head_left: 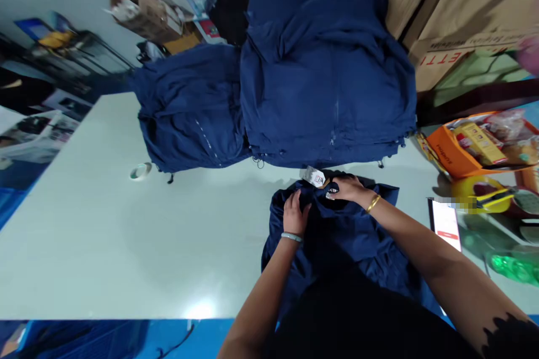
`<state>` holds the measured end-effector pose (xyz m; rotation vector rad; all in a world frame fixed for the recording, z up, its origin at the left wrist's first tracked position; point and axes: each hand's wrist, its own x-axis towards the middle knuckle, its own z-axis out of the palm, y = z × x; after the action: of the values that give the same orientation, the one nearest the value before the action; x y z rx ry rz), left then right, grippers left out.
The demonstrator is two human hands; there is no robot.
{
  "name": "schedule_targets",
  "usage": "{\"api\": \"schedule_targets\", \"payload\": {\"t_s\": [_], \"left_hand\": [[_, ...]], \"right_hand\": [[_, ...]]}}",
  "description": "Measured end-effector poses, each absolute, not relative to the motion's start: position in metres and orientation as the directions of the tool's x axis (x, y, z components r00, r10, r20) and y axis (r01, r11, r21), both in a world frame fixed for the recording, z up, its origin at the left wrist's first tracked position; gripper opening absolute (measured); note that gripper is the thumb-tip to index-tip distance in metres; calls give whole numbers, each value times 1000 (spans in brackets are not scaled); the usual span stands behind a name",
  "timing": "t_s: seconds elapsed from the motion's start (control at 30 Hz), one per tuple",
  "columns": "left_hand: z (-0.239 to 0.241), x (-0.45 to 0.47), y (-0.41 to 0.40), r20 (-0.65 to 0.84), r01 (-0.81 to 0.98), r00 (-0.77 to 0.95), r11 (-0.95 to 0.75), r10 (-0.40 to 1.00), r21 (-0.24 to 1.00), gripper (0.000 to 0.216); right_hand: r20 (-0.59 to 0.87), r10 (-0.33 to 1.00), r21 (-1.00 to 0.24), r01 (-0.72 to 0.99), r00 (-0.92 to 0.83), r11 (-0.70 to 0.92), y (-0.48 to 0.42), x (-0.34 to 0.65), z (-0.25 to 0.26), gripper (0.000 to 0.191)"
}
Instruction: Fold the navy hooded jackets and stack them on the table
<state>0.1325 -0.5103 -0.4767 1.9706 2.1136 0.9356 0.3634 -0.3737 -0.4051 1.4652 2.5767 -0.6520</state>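
Note:
A navy blue jacket (337,235) lies bunched at the table's near edge, against my body. My right hand (347,188), with a gold bangle at the wrist, pinches the jacket near its neck opening. Beside those fingers a white hang tag (314,176) sticks out from the fabric. My left hand (295,214), wearing a pale bracelet, rests on the jacket's left part with thumb and fingers apart. Folds hide some of the right fingertips.
Behind the jacket stand a tall stack of navy garments (295,84) and a lower stack (189,112). A tape roll (140,171) lies left on the white table (105,247). At right are an orange box (455,151), a phone (446,224) and a green bottle (514,268).

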Motion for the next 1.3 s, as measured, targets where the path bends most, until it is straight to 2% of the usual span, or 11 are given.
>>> {"api": "schedule_targets", "payload": {"t_s": [0.1,0.2,0.33,0.43,0.6,0.8,0.9,1.0,1.07,1.2,1.3], "left_hand": [[-479,132,-501,266,858,-288,124,920,499,55],[-476,131,-495,201,857,-322,195,925,478,37],[-461,134,-500,225,832,-256,96,940,546,15],[-447,139,-508,278,793,-213,-1,937,610,10],[-429,141,-504,334,723,-219,-77,917,686,11],[-425,133,-483,289,634,-247,-71,925,770,21],[-435,127,-482,263,626,-227,-66,938,777,24],[-445,118,-490,214,706,-192,-17,958,708,34],[-447,110,-498,177,803,-154,19,972,596,52],[-442,98,-509,94,929,-58,19,994,370,86],[-433,90,-511,67,958,-19,-1,998,288,65]], "right_hand": [[-256,810,-250,846,-528,472,-381,359,-406,57],[-207,827,-175,852,-522,494,-390,353,-405,55],[-122,866,-113,873,-485,474,-401,348,-407,48],[-117,891,-105,898,-439,428,-406,350,-409,41],[-126,901,-89,909,-415,407,-402,367,-404,55],[-237,882,-240,905,-406,352,-384,411,-381,65],[-218,910,-311,909,-353,278,-382,441,-380,58],[-232,945,-304,940,-229,153,-387,471,-392,50],[-252,951,-309,946,-178,95,-392,485,-403,49],[-238,949,-342,933,-205,115,-402,499,-421,43],[-163,962,-360,921,-221,150,-408,503,-423,29]]}}
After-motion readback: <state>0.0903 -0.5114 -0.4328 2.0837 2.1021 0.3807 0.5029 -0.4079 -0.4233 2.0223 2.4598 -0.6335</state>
